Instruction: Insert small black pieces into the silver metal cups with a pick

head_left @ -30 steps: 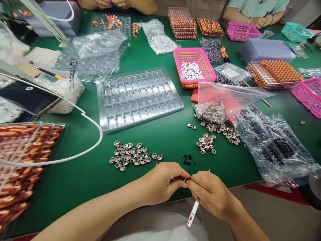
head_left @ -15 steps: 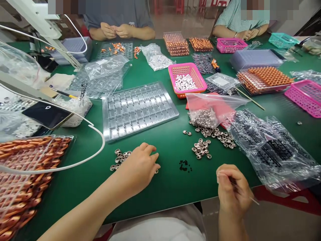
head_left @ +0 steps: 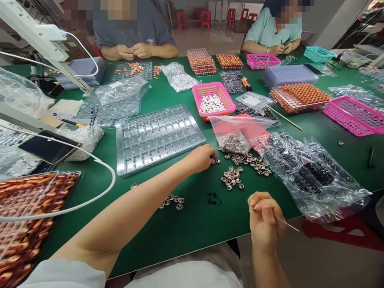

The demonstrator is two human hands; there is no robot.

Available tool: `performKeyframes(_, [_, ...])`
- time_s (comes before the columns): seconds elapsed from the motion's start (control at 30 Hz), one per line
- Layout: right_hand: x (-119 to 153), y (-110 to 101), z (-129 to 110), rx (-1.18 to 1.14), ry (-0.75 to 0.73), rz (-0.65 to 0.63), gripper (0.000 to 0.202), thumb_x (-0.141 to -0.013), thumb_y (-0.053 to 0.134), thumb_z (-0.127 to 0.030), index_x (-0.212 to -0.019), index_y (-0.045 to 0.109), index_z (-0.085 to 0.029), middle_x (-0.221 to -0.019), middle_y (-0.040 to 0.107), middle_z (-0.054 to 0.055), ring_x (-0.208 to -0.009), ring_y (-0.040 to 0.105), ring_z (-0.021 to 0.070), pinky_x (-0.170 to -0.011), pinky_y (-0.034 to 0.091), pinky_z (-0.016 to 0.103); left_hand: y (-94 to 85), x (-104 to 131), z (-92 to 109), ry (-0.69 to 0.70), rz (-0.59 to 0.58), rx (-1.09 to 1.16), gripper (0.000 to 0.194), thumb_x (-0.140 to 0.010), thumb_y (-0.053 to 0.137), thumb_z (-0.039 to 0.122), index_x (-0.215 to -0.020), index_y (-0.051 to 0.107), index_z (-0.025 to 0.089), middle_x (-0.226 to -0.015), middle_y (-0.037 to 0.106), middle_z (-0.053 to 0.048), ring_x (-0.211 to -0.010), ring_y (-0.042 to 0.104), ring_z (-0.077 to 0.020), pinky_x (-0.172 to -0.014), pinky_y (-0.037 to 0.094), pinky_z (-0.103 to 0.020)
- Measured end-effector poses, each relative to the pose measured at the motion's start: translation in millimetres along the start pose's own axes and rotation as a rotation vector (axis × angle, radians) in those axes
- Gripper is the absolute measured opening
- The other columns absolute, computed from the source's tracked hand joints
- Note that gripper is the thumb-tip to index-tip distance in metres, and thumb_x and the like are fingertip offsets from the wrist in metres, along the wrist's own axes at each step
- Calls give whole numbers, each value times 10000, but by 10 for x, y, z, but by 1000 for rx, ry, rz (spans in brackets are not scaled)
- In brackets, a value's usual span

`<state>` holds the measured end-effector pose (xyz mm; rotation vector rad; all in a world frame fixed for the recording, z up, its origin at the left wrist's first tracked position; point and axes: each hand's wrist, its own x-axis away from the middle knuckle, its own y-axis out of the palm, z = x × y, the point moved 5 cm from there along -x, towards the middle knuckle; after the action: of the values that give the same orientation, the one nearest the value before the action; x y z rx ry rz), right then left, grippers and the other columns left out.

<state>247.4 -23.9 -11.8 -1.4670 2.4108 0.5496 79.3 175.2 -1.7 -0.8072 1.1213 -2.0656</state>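
The step in hand appears to be fetching a piece from the green tabletop (head_left: 192, 218). The person's left hand (head_left: 203, 158) is stretched forward with its fingers bent downward, right at a small silver oval metal piece with a hollow face (head_left: 218, 161); whether the fingertips already pinch another one cannot be told, as the hand hides them. The right hand (head_left: 265, 212) hangs near the table edge, closed around a slender metal tool (head_left: 288, 224) that slants down to the right.

More such pieces lie in a tight cluster (head_left: 231, 176) and in a longer spread beside the clear zip bag of metal pieces (head_left: 234, 142); others lie partly behind the left forearm (head_left: 176, 198). Between that forearm and the right hand sits a scatter of tiny black bits (head_left: 213, 198).

The next move seems to call for a fine fingertip pinch on one piece without nudging its neighbour, with the tool held well clear.
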Motion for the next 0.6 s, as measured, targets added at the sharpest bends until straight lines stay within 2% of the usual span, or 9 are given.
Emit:
performKeyframes(0.17, [27, -9, 27, 9, 32, -30, 242, -994, 492, -233, -795, 627, -215, -775, 568, 35, -735, 533, 180, -603, 416, 307, 5, 35, 21, -4, -11, -24, 138, -882, 643, 144, -1010, 692, 158, -1055, 714, -109, -952, 686, -276, -759, 523, -321])
performKeyframes(0.3, [28, 2, 37, -9, 90, -71, 259, -1010, 476, -284, -860, 676, -218, -860, 573, 54, -780, 546, 182, -631, 431, 316, -21, 219, 97, -21, 20, -12, 161, -914, 571, 109, -1042, 656, 157, -996, 735, -108, -908, 690, -284, -716, 511, -334])
performKeyframes(0.4, [7, 19, 46, -31, 123, -97, 340, -1033, 422, -358, -888, 701, -228, -912, 572, 65, -809, 564, 191, -672, 466, 338, -30, 504, 178, -21, 59, 36, 144, -953, 566, 143, -1067, 652, 162, -1044, 745, -101, -915, 701, -266, -730, 521, -330])
performKeyframes(0.5, [-32, 35, 67, -3, 110, -104, 444, -1048, 361, -483, -937, 727, -257, -1050, 611, 85, -994, 586, 232, -853, 497, 410, 25, 888, 269, 26, 78, 112, 89, -952, 615, 149, -1007, 678, 183, -987, 756, -46, -871, 714, -202, -761, 531, -281])
performKeyframes(0.57, [-53, 46, 101, 48, 107, -107, 525, -1039, 318, -578, -978, 743, -276, -1116, 601, 87, -1069, 572, 244, -909, 493, 426, 41, 1150, 336, 130, 186, 277, 116, -945, 611, 105, -978, 694, 179, -937, 759, -34, -825, 717, -171, -723, 528, -244])
performKeyframes(0.6, [-58, 53, 118, 72, 109, -115, 554, -1030, 304, -614, -999, 748, -283, -1095, 585, 82, -1025, 582, 232, -873, 506, 411, 60, 1264, 355, 169, 234, 329, 129, -953, 599, 102, -977, 699, 180, -903, 760, -29, -797, 715, -163, -689, 523, -230])
